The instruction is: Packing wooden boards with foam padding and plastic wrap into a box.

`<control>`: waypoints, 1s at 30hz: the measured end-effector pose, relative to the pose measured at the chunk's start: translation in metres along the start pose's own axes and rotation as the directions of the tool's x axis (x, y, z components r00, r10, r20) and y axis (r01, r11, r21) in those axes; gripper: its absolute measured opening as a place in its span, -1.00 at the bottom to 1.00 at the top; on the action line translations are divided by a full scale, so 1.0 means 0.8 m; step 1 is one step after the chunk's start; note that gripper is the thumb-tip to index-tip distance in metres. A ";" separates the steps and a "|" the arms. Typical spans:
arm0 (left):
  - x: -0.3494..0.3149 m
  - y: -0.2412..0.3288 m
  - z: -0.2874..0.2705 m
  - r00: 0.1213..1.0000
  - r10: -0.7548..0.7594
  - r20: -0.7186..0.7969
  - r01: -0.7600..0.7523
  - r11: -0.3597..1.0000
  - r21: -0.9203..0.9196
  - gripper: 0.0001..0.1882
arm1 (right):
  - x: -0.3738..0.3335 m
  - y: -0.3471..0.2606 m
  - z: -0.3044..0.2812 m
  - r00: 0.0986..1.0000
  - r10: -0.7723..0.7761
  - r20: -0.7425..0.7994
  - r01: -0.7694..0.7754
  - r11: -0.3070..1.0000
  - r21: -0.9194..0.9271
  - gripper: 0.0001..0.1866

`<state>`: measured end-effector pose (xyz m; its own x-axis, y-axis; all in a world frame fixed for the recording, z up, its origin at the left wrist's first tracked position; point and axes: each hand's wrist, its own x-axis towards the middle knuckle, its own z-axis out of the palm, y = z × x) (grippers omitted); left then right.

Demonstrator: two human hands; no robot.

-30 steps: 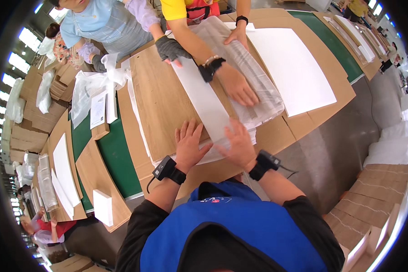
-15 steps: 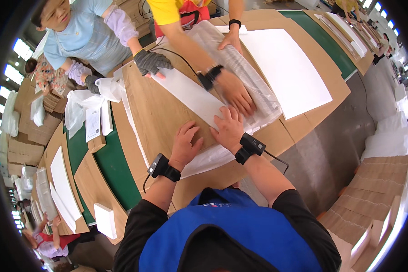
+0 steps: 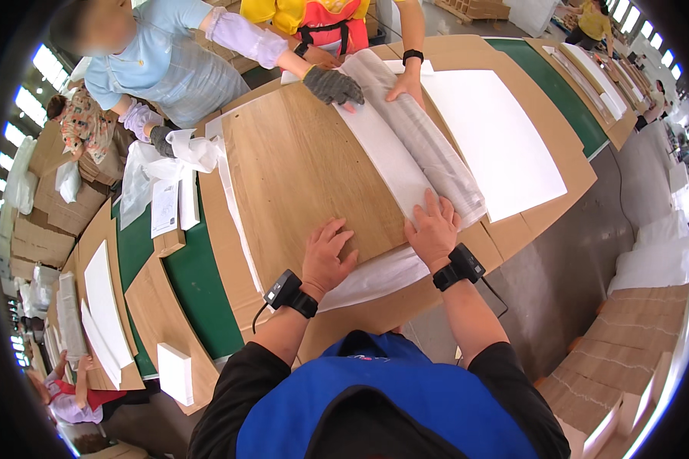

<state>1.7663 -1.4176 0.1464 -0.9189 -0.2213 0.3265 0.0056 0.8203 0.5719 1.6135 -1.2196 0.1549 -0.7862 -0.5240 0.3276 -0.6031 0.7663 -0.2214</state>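
Note:
A wood-grain panel lies on brown cardboard in front of me. My left hand rests on its near edge with the fingers spread. Along the panel's right side runs a long white strip, and my right hand lies on its near end, fingers extended. Those fingertips are close to a bundle wrapped in clear plastic beside the strip. A co-worker's grey-gloved hand presses the strip's far end. Another co-worker's bare hand holds the far part of the bundle. Thin white wrapping shows under the panel's near edge.
A large white board lies right of the bundle on cardboard. To the left, a green work surface carries a wood-grain board and a white block. Stacked brown boards stand at right. Co-workers stand across the table.
The white strip has shifted right across the panel, up against the wrapped bundle. My hands have moved right. The yellow-sleeved co-worker's nearer hand has drawn back from the bundle.

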 end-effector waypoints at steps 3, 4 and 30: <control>0.001 0.004 -0.001 1.000 -0.004 0.015 0.004 1.000 0.024 -0.60 | 0.001 0.001 -0.001 0.999 0.047 0.023 -0.047 0.999 -0.013 -0.68; 0.001 0.005 -0.002 1.000 0.000 0.008 0.000 1.000 0.020 -0.60 | 0.003 -0.002 -0.001 0.998 0.063 0.033 -0.062 0.998 -0.011 -0.68; 0.003 0.006 -0.009 1.000 0.002 0.010 -0.001 1.000 -0.017 -0.61 | 0.071 0.018 0.074 0.972 -0.079 0.222 0.066 0.996 0.064 -0.30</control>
<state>1.7671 -1.4184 0.1553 -0.9227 -0.2150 0.3201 0.0138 0.8112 0.5846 1.5524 -1.2602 0.1157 -0.7462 -0.6525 0.1319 -0.6614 0.7044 -0.2574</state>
